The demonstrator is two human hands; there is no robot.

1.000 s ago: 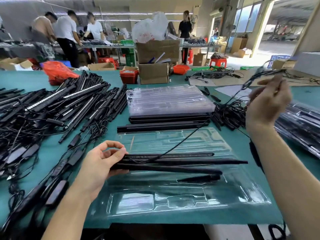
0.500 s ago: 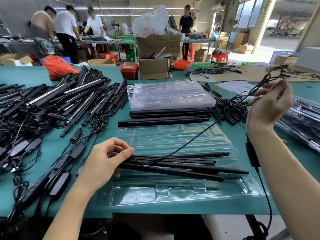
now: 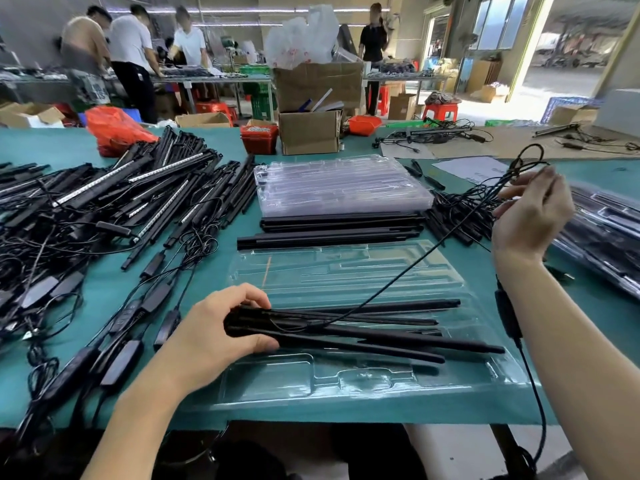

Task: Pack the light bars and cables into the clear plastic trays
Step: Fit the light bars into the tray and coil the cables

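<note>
Head view: left hand (image 3: 221, 336) clenched on stiff light bars (image 3: 363, 330) at their ends; right hand (image 3: 531, 220) pinches limp cable (image 3: 408, 268) w/ fingertips, prob. tangles.

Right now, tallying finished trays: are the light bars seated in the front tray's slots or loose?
Loose. The light bars lie fanned and crossing over the open tray, their ends bunched in the left hand.

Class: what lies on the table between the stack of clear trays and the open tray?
Head view: two rows of black light bars lie between stack and open tray.
</note>
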